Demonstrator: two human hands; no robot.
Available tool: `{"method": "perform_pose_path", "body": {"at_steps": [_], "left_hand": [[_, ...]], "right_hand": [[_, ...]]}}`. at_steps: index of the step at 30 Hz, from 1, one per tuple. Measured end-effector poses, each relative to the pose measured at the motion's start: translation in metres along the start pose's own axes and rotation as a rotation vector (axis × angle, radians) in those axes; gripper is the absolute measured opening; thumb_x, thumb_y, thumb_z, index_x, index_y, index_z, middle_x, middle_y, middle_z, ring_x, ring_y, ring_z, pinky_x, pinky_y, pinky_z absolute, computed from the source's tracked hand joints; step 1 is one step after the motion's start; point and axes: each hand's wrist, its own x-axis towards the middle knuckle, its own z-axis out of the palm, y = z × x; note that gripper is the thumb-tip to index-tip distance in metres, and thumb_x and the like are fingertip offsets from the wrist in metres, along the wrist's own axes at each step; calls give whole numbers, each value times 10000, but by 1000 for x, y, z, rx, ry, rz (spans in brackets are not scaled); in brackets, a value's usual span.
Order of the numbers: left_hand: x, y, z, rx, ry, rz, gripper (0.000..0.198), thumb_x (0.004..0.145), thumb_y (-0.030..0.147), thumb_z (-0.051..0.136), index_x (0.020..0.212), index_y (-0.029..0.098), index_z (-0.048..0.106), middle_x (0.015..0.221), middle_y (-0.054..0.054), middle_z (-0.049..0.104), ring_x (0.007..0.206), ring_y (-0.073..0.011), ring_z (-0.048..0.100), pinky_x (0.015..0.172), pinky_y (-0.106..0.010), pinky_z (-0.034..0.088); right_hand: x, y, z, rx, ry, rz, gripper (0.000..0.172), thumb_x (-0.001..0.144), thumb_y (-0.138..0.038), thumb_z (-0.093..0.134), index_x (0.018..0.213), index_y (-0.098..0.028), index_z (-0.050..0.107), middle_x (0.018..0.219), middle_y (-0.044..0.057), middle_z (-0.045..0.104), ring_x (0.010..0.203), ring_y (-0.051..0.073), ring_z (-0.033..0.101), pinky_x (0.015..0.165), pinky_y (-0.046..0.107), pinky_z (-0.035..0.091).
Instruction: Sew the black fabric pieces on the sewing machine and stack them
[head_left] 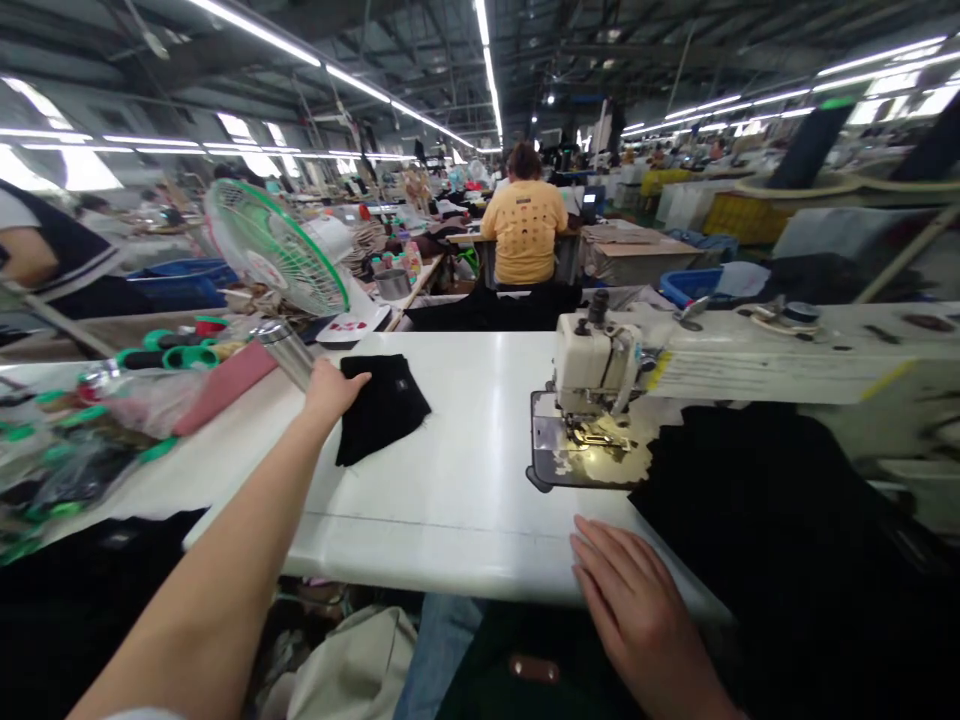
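Note:
My left hand [334, 392] reaches across the white sewing table [465, 450] to the near left corner of a black fabric piece [382, 405] with a small label. Its thumb is stretched out over the fabric's edge; the other fingers are mostly hidden, so its grip cannot be told. Just behind that hand stands a steel thermos [285, 350]. My right hand [630, 590] lies open and flat at the table's front edge, fingers stretched out, holding nothing. Beyond it is the sewing machine [600, 380], its lamp lighting the needle plate. More black fabric [772, 520] is heaped right of my right hand.
A green-rimmed fan [281, 245] stands behind the thermos. Thread spools [184, 355] and plastic bags crowd the left side. Black cloth [97, 570] lies at lower left. Ahead, a person in a yellow shirt [525, 230] sits facing away; another person [45, 245] is at far left.

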Motion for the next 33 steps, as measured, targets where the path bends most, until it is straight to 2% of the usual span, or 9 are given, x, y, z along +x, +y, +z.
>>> {"method": "perform_pose_path", "body": {"at_steps": [2,4,7,10,13,18,24,29,33], "left_hand": [[-15,4,8,48,-26,120,627,760,328,669,1274,33,463,1428,-310,487,1384,-457,409,1110,-567,364],[-36,8,22,65,-78,275,593,803,385,615,1290,81,468,1459,-233,494,1404,-422,396,1155,-560,324],[-70,12,46,110,-120,660,515,831,506,514,1209,156,526,1347,-163,603,1300,-379,531,1109,-532,423],[-110,18,61,-17,-164,865,494,862,577,459,1233,255,515,1318,-121,621,1234,-353,590,1064,-537,482],[-153,33,62,-171,-280,1010,493,882,580,480,1291,306,509,1323,-105,621,1202,-334,616,1069,-530,485],[-217,66,55,-361,-490,1131,453,907,504,538,1310,298,567,1354,-97,622,1223,-301,619,1041,-477,526],[-261,102,48,-532,-850,1051,361,906,416,569,1220,262,656,1279,-95,676,1173,-285,648,1027,-459,532],[-285,131,39,-839,-1252,630,457,907,421,554,1315,218,580,1276,-129,673,1120,-267,666,912,-419,581],[-296,151,32,-1079,-1238,349,555,888,433,603,1382,195,518,1313,-112,653,1185,-275,624,969,-412,541]], "right_hand": [[3,-4,-24,-44,8,40,269,980,-97,473,1172,-163,650,1171,79,730,1029,218,666,920,395,479],[7,-2,-52,-136,43,129,241,969,-99,522,1154,-179,654,1108,64,743,942,205,670,879,385,484],[12,14,-92,-336,140,306,188,953,-159,592,1126,-187,658,1060,74,736,917,210,667,869,387,504],[10,37,-117,-505,121,463,274,943,-332,626,1166,-173,640,1150,128,698,1036,278,653,891,444,527],[1,50,-119,-550,-8,533,354,911,-391,654,1154,-136,620,1167,171,685,1071,321,647,886,483,552],[-5,44,-102,-540,-82,527,152,892,-210,614,1030,-147,619,1250,196,657,1169,336,613,928,484,554],[0,50,-110,-475,36,606,86,874,-133,561,845,-210,584,1040,100,698,966,258,657,816,405,558],[8,28,-119,-432,270,555,88,875,-146,554,831,-217,527,877,59,637,826,208,625,733,342,523],[14,-11,-114,-170,174,329,127,898,-106,521,837,-216,538,824,30,635,722,143,630,636,256,511]]}}
